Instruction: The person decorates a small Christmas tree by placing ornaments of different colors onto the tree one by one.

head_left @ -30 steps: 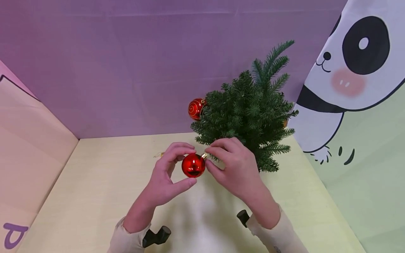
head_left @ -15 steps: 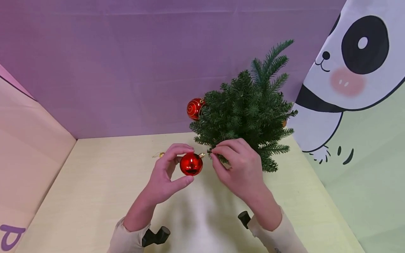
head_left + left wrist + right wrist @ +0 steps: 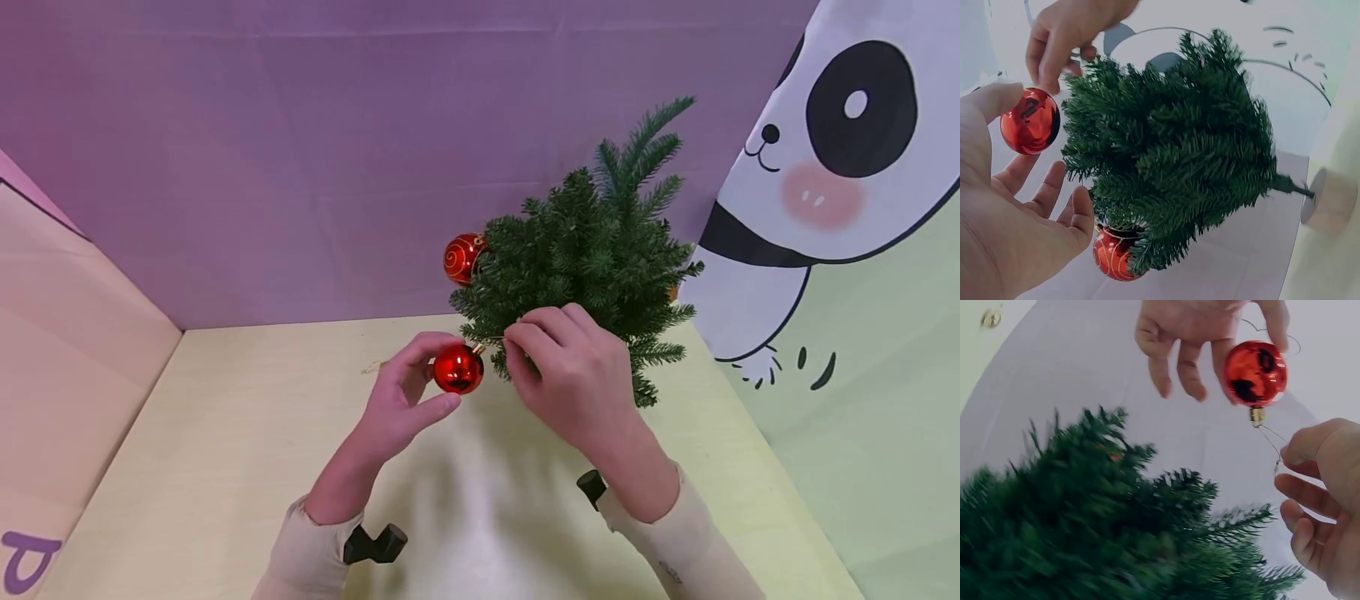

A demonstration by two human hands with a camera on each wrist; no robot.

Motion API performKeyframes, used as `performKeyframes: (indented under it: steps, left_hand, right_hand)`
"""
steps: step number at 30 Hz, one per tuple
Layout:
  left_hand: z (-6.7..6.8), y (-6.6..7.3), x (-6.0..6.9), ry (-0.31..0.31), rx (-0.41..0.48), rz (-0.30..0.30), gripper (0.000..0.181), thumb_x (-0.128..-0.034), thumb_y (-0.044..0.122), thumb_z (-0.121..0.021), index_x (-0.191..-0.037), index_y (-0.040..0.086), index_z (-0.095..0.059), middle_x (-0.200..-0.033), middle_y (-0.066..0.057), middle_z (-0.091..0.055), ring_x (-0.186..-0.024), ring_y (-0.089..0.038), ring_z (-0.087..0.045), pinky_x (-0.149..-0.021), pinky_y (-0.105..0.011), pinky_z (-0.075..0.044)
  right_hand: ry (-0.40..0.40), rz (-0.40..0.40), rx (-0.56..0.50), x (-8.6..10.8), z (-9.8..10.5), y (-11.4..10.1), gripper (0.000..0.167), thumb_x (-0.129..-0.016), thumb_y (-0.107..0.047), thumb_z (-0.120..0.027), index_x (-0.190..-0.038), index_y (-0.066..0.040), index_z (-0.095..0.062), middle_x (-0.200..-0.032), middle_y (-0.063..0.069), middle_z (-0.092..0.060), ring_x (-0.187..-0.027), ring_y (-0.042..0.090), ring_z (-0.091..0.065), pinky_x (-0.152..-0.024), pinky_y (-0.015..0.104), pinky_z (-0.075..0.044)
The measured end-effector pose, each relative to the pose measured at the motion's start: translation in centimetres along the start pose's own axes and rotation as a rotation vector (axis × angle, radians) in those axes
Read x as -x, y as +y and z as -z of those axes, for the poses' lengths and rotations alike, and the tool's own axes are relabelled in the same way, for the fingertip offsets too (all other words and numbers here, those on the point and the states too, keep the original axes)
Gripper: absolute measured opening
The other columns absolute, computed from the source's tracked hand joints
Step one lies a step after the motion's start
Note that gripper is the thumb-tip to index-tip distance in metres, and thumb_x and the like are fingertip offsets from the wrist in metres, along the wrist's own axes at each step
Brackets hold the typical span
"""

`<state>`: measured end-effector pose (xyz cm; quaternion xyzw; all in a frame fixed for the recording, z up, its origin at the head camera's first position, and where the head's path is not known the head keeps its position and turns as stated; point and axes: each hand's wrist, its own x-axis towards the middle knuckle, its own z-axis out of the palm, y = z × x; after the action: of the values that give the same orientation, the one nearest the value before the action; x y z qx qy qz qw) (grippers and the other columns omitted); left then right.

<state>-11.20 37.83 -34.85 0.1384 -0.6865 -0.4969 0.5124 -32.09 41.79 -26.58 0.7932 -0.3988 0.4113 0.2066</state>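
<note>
Thumb and fingertips of my left hand (image 3: pixel 405 396) hold a shiny red Christmas ball (image 3: pixel 458 369) above the table. Its gold cap (image 3: pixel 1257 415) points toward my right hand (image 3: pixel 576 375). A thin string loop (image 3: pixel 1270 441) runs from the cap to the right hand, whose thumb and index finger pinch it. In the right wrist view the string looks stretched between ball and fingers. Just behind the hands stands a small green Christmas tree (image 3: pixel 585 242). On its left side hangs a red ball with gold swirls (image 3: pixel 462 258).
The tree has a round light-coloured base (image 3: pixel 1332 200). A small gold piece (image 3: pixel 990 319) with thin string lies on the pale table (image 3: pixel 247 450), partly hidden by my left hand in the head view. A purple cloth wall (image 3: pixel 300 167) rises behind, a panda-printed one (image 3: pixel 817 333) at right.
My right fingers have left the cap and moved right, and the string now stretches between them and the ball. Both hands have moved a little up in the head view.
</note>
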Motion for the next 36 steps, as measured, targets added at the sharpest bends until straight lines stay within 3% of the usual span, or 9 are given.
performKeyframes:
  steps: [5,11,14,17,22,29,36]
  left_hand:
    - [0.3,-0.2,-0.6,-0.006,-0.113,0.034,0.050,-0.0830,-0.003,-0.070,-0.129,-0.008,-0.051,-0.124,-0.016,-0.054,-0.113,-0.027,-0.054,-0.089,-0.035,-0.048]
    - [0.3,0.5,-1.3,0.015,-0.194,0.056,0.050,-0.0807,-0.012,-0.067,-0.128,-0.005,-0.053,-0.128,-0.017,-0.052,-0.121,-0.029,-0.047,-0.091,-0.036,-0.045]
    - [-0.1,1.3,-2.1,0.068,-0.242,0.023,0.042,-0.0826,-0.011,-0.066,-0.123,-0.004,-0.058,-0.122,-0.015,-0.055,-0.118,-0.029,-0.048,-0.090,-0.035,-0.044]
    - [-0.8,2.5,-3.3,0.132,-0.358,-0.008,0.030,-0.0859,-0.002,-0.069,-0.115,0.001,-0.066,-0.116,-0.006,-0.058,-0.114,-0.023,-0.050,-0.087,-0.036,-0.043]
    - [-1.8,3.7,-5.4,0.167,-0.537,-0.023,0.022,-0.0857,0.011,-0.075,-0.107,0.007,-0.073,-0.110,0.002,-0.059,-0.106,-0.013,-0.052,-0.082,-0.036,-0.043]
    - [-1.9,3.7,-6.4,0.176,-0.592,-0.054,0.013,-0.0851,0.010,-0.075,-0.098,0.008,-0.076,-0.106,0.000,-0.060,-0.102,-0.012,-0.054,-0.080,-0.034,-0.047]
    - [-2.1,3.7,-6.9,0.174,-0.600,-0.056,0.007,-0.0856,0.008,-0.074,-0.092,0.005,-0.076,-0.106,-0.002,-0.061,-0.101,-0.013,-0.055,-0.078,-0.034,-0.047]
  right_hand:
    - [-0.115,0.066,0.026,-1.7,0.6,0.6,0.008,-0.086,-0.009,-0.066,-0.082,-0.011,-0.072,-0.086,0.003,-0.068,-0.074,0.020,-0.058,-0.051,0.030,-0.049]
    - [-0.277,0.129,0.046,-3.8,1.1,1.5,0.004,-0.084,-0.008,-0.069,-0.084,-0.010,-0.072,-0.083,0.004,-0.065,-0.072,0.019,-0.056,-0.052,0.031,-0.050]
    - [-0.348,0.143,0.056,-4.8,1.4,1.8,0.006,-0.085,-0.007,-0.067,-0.081,-0.011,-0.070,-0.078,0.002,-0.062,-0.068,0.018,-0.053,-0.050,0.030,-0.048]
    - [-0.418,0.124,0.055,-5.7,1.8,2.1,0.008,-0.085,-0.008,-0.066,-0.078,-0.012,-0.067,-0.075,0.000,-0.059,-0.067,0.017,-0.052,-0.049,0.031,-0.047]
    - [-0.514,0.084,0.031,-6.7,2.3,2.5,0.008,-0.087,-0.013,-0.067,-0.079,-0.015,-0.067,-0.074,-0.003,-0.057,-0.069,0.015,-0.053,-0.051,0.032,-0.046]
    - [-0.609,0.061,0.008,-7.3,2.3,2.5,0.009,-0.090,-0.017,-0.066,-0.081,-0.016,-0.067,-0.075,-0.004,-0.056,-0.065,0.012,-0.051,-0.052,0.030,-0.046]
    - [-0.615,0.060,0.002,-7.3,2.3,2.7,0.007,-0.090,-0.019,-0.066,-0.084,-0.017,-0.069,-0.080,-0.004,-0.058,-0.063,0.010,-0.052,-0.054,0.030,-0.046]
